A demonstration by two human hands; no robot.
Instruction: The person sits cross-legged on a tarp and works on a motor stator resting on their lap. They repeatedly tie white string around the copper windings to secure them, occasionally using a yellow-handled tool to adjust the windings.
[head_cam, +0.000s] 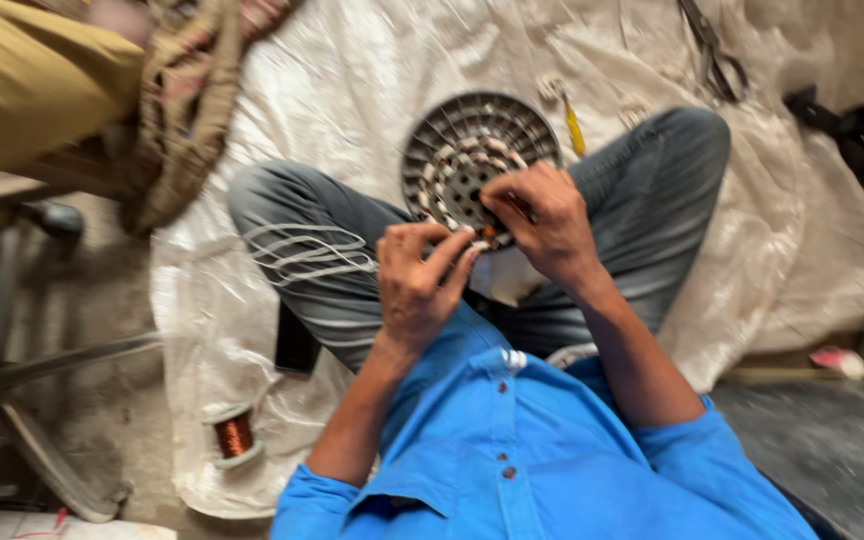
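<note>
We see the round wound stator [472, 165] just beyond our hands, left hand [417, 285] and right hand [542, 220] both pinching its near rim.

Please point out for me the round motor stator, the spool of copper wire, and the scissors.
round motor stator [462, 150]: head view, on the wound coils left of its middle.
spool of copper wire [235, 436]: head view, on the copper winding between the flanges.
scissors [712, 50]: head view, on the blades near the pivot.
</note>
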